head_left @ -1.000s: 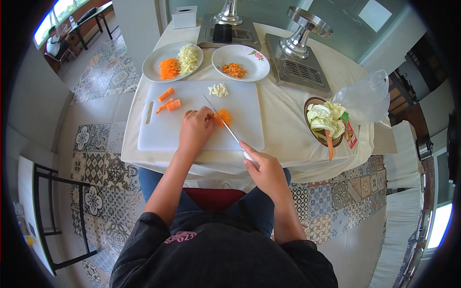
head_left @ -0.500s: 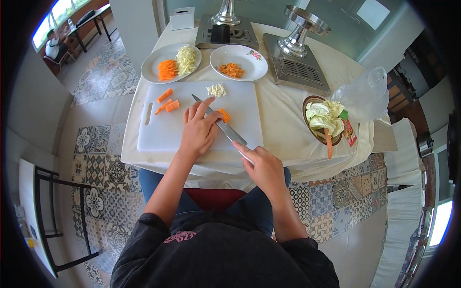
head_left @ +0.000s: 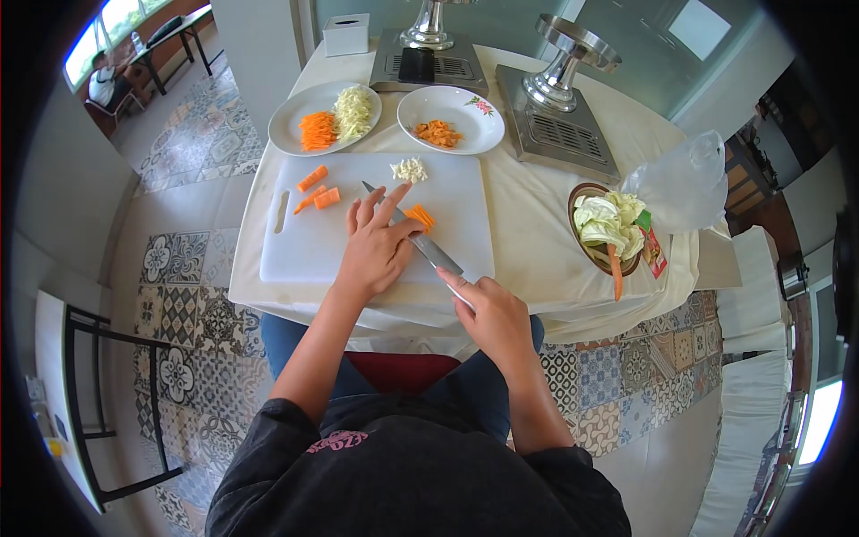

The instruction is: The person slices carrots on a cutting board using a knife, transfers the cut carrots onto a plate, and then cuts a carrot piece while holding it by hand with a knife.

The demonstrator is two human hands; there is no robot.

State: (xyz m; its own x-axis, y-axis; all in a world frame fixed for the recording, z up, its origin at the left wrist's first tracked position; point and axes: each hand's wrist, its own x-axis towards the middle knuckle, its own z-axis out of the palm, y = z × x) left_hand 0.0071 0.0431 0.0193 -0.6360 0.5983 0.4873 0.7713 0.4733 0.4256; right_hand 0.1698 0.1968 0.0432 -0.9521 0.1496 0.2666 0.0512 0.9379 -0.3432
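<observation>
My right hand grips the handle of a kitchen knife, whose blade slants up and left over the white cutting board. Across the blade lies my left hand, fingers stretched and spread, with its thumb side beside a small bunch of cut carrot sticks. What the left fingertips touch is partly hidden. Left of that hand are a few carrot chunks. A small heap of chopped white pieces lies near the board's far edge.
Behind the board, one plate carries shredded carrot and cabbage, another chopped orange pieces. At right stand a brown-rimmed bowl of cabbage and carrot and a plastic bag. Two metal stands and a tissue box are farther back.
My left fingers have spread and lifted slightly along the blade, uncovering more of the carrot sticks. My right hand still holds the knife in nearly the same place. The view has shifted slightly.
</observation>
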